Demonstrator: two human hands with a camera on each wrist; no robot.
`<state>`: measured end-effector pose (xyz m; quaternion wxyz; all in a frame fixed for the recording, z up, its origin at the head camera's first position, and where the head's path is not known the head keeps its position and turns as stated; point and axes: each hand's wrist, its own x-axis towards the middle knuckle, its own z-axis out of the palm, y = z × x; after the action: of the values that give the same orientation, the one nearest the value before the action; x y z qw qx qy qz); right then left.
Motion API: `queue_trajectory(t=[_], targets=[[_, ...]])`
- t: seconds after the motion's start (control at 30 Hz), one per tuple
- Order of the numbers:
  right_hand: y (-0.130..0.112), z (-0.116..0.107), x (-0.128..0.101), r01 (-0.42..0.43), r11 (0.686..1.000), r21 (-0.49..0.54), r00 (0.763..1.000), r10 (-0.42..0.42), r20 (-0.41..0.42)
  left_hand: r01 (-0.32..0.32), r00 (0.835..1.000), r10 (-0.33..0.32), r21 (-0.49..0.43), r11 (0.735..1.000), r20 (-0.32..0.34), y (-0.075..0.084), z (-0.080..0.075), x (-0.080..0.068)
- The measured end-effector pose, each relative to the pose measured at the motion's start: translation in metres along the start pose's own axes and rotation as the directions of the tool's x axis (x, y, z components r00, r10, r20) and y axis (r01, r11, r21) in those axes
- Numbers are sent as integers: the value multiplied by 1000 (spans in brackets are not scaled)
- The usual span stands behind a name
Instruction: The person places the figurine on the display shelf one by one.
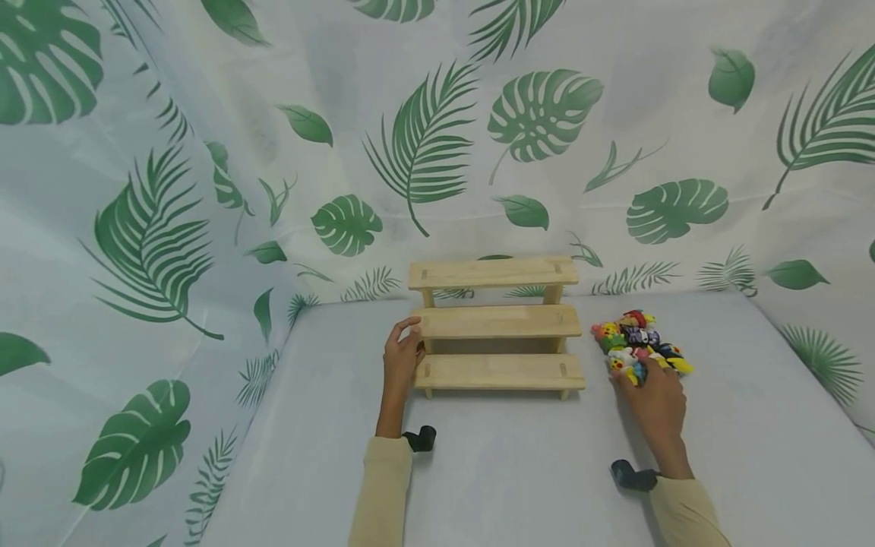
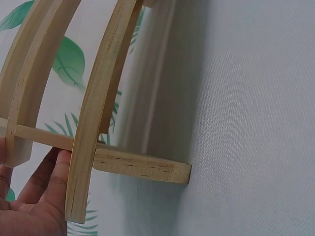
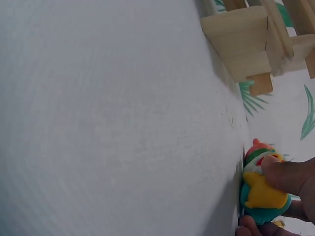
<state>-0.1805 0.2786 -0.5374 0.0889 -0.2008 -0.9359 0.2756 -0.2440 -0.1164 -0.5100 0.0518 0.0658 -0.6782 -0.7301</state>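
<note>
Centrally, a three-tier wooden stepped shelf (image 1: 497, 327) was recorded standing upright on the table (image 1: 519, 471), which was covered in a pale grey cloth; its steps rose toward the back, where a backdrop (image 1: 424, 137) printed with green leaves was hung. The left hand (image 1: 402, 355) was found at the left end of the shelf, its fingers curled round the edge of the middle tier; in the left wrist view the same fingers (image 2: 47, 184) were seen lying against the bare wood of the frame (image 2: 93, 123), the lowest board (image 2: 142, 167) ending over the cloth. The right hand (image 1: 655, 403) was laid on the near edge of a heap of small coloured figures (image 1: 639, 346); the heap lay on the table just to the right of the shelf, apart from it. In the right wrist view one figure (image 3: 261, 189), yellow, teal and orange, was seen pinched between fingertips (image 3: 288, 174) and thumb, resting on the cloth; the shelf's corner (image 3: 246, 44) was shown well apart from it. Cream sleeves (image 1: 383, 486) were noted on both forearms; a dark strap mount (image 1: 420, 438) was noted at each wrist.
</note>
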Motion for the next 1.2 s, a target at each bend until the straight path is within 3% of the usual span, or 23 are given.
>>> queue_trajectory(t=[0.17,0.3,0.37,0.47,0.5,0.57,0.7,0.73,0.87,0.97,1.03,1.1,1.2], targets=[[1,0,-6,36,998,56,999,-34,-41,-19,1000,20,14,1000,-23,-1,1,0],[-1,-5,-7,-33,984,174,999,37,-20,-15,1000,16,28,1000,-27,0,2,1],[-5,-10,-6,-87,954,288,996,89,7,-13,999,14,35,999,-30,1,2,1],[-9,-14,-2,-147,850,505,989,130,69,-13,999,15,41,999,-39,1,2,1],[-9,-14,0,-151,785,601,988,128,82,-12,999,14,44,999,-43,0,2,1],[-11,-14,3,-160,694,702,987,114,112,-10,999,12,46,999,-47,-1,2,1],[-9,-8,13,-113,511,852,992,15,122,-9,999,12,52,999,-46,0,2,1],[-9,-8,15,-95,499,861,993,-16,119,-12,999,14,55,998,-45,0,2,1],[-24,-12,15,-3,355,935,983,-169,67,-19,999,22,71,997,-41,0,2,1],[-50,-27,7,60,384,921,970,-241,37,-25,999,27,70,997,-33,0,1,3],[-65,-34,4,83,386,919,962,-272,27,-24,1000,25,51,998,-15,0,1,3],[-80,-39,4,117,438,891,948,-316,31,-22,1000,23,42,999,-3,4,0,0],[-100,-41,9,151,431,889,921,-387,31,-12,1000,11,33,999,7,5,-1,0]])
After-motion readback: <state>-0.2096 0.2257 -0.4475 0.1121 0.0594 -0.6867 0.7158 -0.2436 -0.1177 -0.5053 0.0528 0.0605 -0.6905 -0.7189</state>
